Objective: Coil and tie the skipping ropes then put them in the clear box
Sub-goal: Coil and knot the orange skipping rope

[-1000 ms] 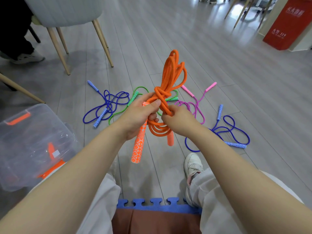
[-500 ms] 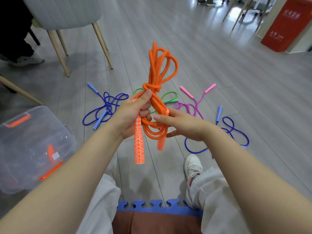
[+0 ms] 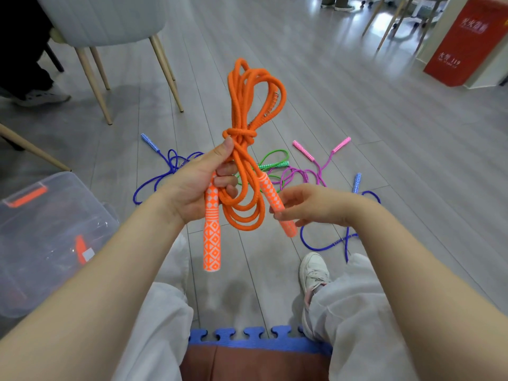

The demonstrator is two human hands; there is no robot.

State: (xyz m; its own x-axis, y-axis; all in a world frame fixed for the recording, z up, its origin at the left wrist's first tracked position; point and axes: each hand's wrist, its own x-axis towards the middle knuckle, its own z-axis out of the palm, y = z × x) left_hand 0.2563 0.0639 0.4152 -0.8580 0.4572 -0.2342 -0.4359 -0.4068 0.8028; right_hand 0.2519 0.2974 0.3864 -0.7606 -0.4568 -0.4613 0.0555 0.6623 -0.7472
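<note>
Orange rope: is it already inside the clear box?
No, the orange rope is held up in the left hand, coiled and knotted, while the clear box sits apart on the floor.

Knotted orange rope (image 3: 242,149) in left hand (image 3: 198,185), right hand (image 3: 310,206) beside one handle (image 3: 277,204).
</note>
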